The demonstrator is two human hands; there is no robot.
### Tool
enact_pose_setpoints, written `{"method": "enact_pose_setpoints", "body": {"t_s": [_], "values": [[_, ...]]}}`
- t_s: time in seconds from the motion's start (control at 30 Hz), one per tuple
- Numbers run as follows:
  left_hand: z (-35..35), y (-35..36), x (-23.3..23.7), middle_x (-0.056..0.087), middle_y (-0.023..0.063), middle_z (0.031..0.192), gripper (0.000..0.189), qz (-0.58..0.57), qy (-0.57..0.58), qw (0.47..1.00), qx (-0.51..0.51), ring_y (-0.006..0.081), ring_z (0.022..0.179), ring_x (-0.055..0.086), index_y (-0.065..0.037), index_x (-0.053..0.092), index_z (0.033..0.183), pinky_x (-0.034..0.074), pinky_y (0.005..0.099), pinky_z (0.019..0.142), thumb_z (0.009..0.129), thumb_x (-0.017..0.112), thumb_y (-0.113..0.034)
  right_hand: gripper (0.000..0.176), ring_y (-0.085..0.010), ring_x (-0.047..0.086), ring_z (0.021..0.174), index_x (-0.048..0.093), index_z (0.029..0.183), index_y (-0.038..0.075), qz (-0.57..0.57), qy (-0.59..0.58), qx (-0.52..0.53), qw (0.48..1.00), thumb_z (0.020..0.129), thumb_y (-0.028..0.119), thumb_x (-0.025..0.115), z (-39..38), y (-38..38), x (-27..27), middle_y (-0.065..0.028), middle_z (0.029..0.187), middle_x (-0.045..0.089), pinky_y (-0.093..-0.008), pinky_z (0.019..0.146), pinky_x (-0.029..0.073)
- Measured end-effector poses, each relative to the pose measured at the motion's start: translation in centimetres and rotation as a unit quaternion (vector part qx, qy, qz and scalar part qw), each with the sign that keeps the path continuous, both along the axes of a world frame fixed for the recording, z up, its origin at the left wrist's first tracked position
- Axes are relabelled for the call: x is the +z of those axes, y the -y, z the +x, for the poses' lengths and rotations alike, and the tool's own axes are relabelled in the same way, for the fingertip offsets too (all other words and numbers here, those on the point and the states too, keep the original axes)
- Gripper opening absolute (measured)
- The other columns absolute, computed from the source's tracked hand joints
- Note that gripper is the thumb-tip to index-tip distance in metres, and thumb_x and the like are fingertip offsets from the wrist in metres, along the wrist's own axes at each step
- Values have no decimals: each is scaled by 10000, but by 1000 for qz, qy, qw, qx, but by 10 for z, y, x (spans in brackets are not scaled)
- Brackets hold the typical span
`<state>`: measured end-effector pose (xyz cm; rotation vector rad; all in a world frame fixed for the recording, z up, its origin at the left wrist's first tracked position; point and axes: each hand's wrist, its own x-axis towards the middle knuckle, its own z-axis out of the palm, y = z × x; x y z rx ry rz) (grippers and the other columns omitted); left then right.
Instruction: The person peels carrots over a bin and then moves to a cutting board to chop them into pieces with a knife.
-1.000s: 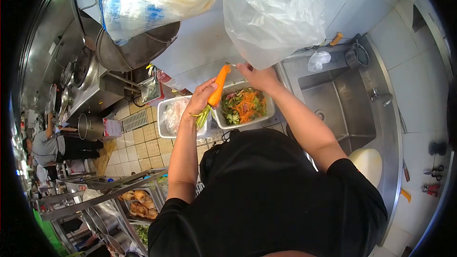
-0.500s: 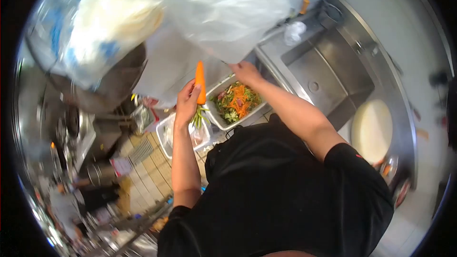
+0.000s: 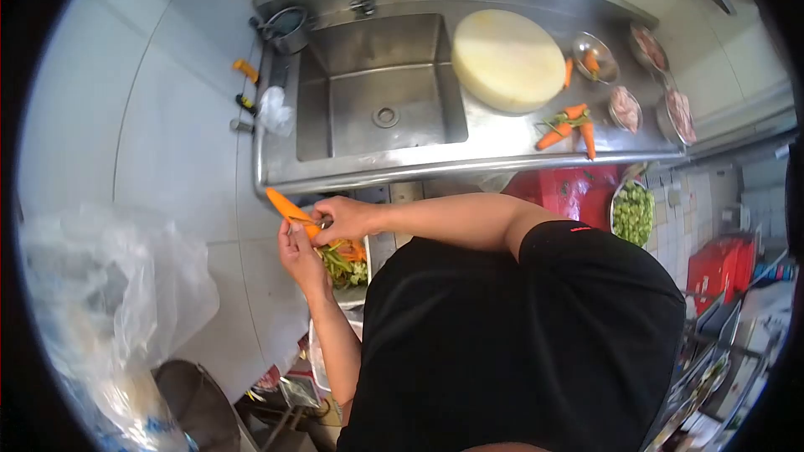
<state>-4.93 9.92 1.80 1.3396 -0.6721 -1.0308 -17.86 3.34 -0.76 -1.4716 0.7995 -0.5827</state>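
My left hand (image 3: 300,255) is closed around the thick end of a carrot (image 3: 285,206), which points up and to the left. My right hand (image 3: 350,219) grips a small metal tool, seemingly a peeler (image 3: 325,223), pressed against the carrot; most of it is hidden by the fingers. Directly beneath both hands stands a white bin (image 3: 358,291) holding orange peelings and green vegetable scraps (image 3: 342,261).
Ahead lies a steel sink (image 3: 385,88) with a thick round chopping board (image 3: 508,60) at its right. Several carrots (image 3: 554,136) and metal bowls of meat (image 3: 624,109) are on the counter. Plastic bags (image 3: 159,276) hang at left; chopped greens (image 3: 633,213) sit lower right.
The view has swung right, bringing the sink and counter ahead. My hands have come together, and the tool in my right hand now meets the carrot, which has tilted left.
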Motion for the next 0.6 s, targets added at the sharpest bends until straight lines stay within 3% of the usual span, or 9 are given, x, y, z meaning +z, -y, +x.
{"method": "enact_pose_setpoints", "body": {"t_s": [0.07,0.13,0.17,0.2,0.23,0.33,0.47,0.53,0.6], "values": [[-20,14,4,591,157,1279,486,-29,24,993,-112,187,1121,592,-18,388,1454,478,316,949,1024,541,-185,399,-144,596,840,643,1032,26,101,53,-31,993,776,297,784,-43,10,9,-69,899,646,-299,740,480],[-44,26,9,563,176,1324,515,-36,65,984,-161,197,1159,574,-30,351,1481,470,325,965,1023,535,-180,340,-126,578,782,645,1035,45,239,131,-90,958,807,273,755,-97,22,13,-55,904,631,-287,664,465],[-54,32,12,534,194,1368,547,-42,105,973,-200,207,1196,557,-42,314,1508,463,334,981,1023,530,-174,321,-121,586,774,648,1042,55,241,177,-139,944,819,262,749,-125,27,10,-53,900,632,-282,635,466],[-55,38,7,498,172,1418,616,-33,113,966,-231,241,1164,563,-134,271,1545,472,379,979,1017,560,-262,302,-116,593,766,650,1049,65,241,222,-188,926,830,251,743,-155,33,1,-52,896,634,-277,607,467],[-59,44,11,498,172,1418,616,-35,114,964,-238,241,1164,563,-134,271,1545,472,379,979,1017,560,-262,283,-119,619,767,650,1060,78,242,251,-224,910,837,224,743,-196,43,-22,-49,900,648,-271,588,488],[-70,56,14,484,178,1418,647,27,69,972,-223,241,1132,587,-108,264,1540,481,359,959,997,592,-236,278,-103,617,743,628,1025,92,234,278,-365,857,812,209,762,-314,38,-3,-22,886,646,-237,623,496],[-79,71,9,512,146,1379,618,71,81,973,-206,227,1090,589,-139,295,1530,494,374,929,1004,574,-302,217,-90,565,696,636,1003,100,164,194,-552,794,842,208,735,-456,25,-21,11,842,608,-236,607,444],[-84,78,10,515,145,1374,610,86,83,973,-197,227,1086,589,-134,304,1526,493,373,930,1004,573,-300,200,-101,561,672,658,954,93,121,148,-662,725,825,204,763,-490,25,3,9,804,613,-249,593,433],[-85,85,10,518,143,1375,594,108,80,974,-185,227,1078,591,-121,330,1512,490,369,933,1001,575,-297,222,-103,558,661,661,953,91,104,117,-703,694,821,229,774,-540,35,-26,11,769,601,-255,593,439]]}}
